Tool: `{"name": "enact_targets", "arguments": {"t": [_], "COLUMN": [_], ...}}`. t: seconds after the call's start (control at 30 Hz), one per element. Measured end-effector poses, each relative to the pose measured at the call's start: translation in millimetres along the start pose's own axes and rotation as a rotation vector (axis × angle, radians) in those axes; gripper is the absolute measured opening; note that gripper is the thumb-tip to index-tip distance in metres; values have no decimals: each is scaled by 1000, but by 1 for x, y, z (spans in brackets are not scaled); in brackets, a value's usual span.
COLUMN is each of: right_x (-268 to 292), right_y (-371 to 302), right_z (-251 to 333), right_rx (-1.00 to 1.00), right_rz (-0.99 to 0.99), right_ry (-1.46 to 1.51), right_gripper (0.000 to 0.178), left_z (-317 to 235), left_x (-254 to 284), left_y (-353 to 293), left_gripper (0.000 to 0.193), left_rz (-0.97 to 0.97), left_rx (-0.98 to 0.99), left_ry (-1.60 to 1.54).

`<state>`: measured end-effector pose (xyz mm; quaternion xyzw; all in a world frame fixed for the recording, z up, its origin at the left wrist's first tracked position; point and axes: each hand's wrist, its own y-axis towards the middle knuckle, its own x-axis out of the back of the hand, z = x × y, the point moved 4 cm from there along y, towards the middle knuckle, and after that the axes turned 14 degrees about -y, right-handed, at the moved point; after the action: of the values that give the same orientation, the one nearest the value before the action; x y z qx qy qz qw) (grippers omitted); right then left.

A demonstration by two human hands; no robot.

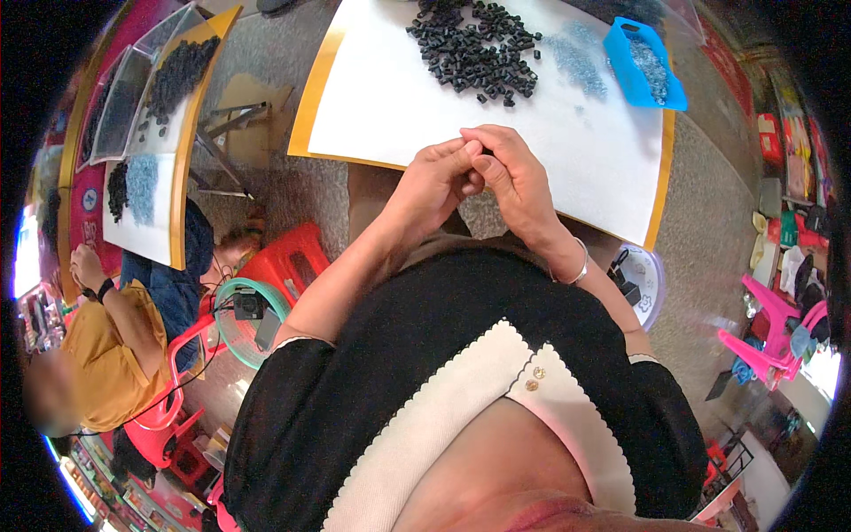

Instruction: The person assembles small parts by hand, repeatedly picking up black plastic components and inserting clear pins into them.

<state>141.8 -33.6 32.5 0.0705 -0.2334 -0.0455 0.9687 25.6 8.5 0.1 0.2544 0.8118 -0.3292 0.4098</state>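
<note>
Both hands meet at the desk's (pixel 372 106) near edge; left hand (pixel 436 182) and right hand (pixel 516 173) fingers pinch one small black piece (pixel 485 157); the black pile (pixel 474 49) lies beyond, toward the far edge.

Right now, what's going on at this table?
A seated person has both hands together at the near edge of a white table. The left hand and right hand pinch something small and dark between them. A pile of small black parts lies farther back, beside a blue tray.

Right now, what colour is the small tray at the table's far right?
Blue; the tray shows best in the head view.
</note>
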Motion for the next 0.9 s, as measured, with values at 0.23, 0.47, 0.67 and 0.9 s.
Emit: {"name": "enact_targets", "arguments": {"t": [0.23, 0.47, 0.67, 0.9], "right_x": [16, 23, 25, 23], "right_y": [-3, -2, -2, 2], "right_z": [11, 4, 4, 2], "right_rx": [242, 216, 153, -34], "right_rz": [-229, -269, -277, -107], "right_ry": [-407, -371, -292, -349], "right_gripper": [24, 19, 13, 17], "left_z": [-1, 1, -2, -4], "left_x": [4, 0, 4, 0], "left_y": [4, 6, 6, 3], "left_gripper": [28, 32, 28, 24], "left_rz": [64, 137, 55, -30], "left_rx": [34, 41, 5, -169], "left_ry": [-35, -65, -70, 242]}}
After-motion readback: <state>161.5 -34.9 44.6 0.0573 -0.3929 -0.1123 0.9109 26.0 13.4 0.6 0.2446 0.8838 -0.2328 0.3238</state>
